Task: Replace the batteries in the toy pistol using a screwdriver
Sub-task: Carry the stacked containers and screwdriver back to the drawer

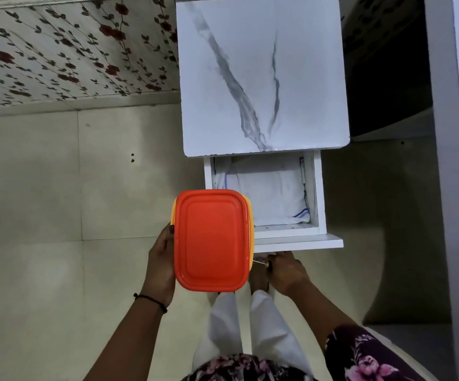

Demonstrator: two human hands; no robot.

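Nearest the camera is a dark garment with a pink flower print (pixel 360 350), and below it hang white trouser legs (pixel 264 320) over the pale tiled floor (pixel 44 188).

The left hand (pixel 162 259), with a thin black thread bracelet (pixel 151 299) at its wrist, holds a rectangular yellow plastic box with an orange lid (pixel 211 240). It holds the box from the left side: the thumb lies against the edge by the lid, and the fingers go under it, out of sight. The lid is on, so the contents cannot be seen.

The right hand (pixel 286 273) is curled round the handle of a small screwdriver with a yellow-and-black handle and thin metal shaft (pixel 261 262). Most of the handle is buried in the fist. Only its front end and the shaft stick out on the thumb side – pointing left, with the tip just beside the right edge of the box. Whether the tip touches the box cannot be told.

This hand sits right under the front panel of an open white drawer (pixel 320 193) (whether the knuckles touch the panel cannot be told either). In the drawer lies a folded white cloth with a blue stripe (pixel 272 193).

Over the drawer's back half is a white marble-patterned tabletop with grey veins (pixel 264 72). Farther off, at the upper left, is a pale surface printed with red roses and dark leaves (pixel 57 50).
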